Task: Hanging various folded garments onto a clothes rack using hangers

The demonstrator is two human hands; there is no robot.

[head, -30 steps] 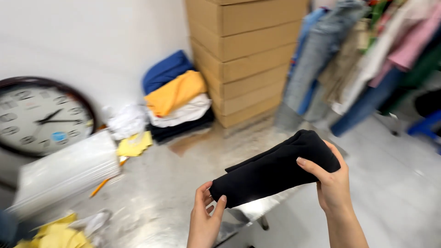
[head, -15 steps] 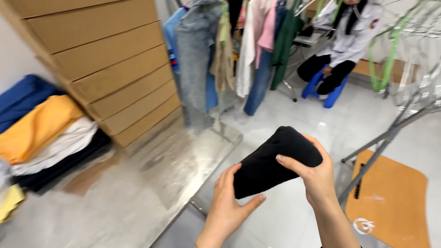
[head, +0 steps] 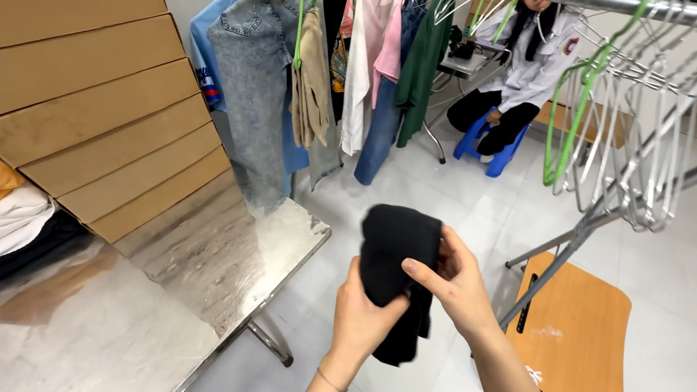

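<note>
Black cloth bunched upright, gripped by left hand from below and right hand from the side, over white floor. Steel table at left under stacked boxes. Hung clothes behind; hangers at right; seated person on blue stool.

Folded garment held between left hand and right hand, right of steel table; stacked cardboard boxes on table; clothes rack right.

Garment workroom: hung clothes, hangers, cardboard boxes.
</note>
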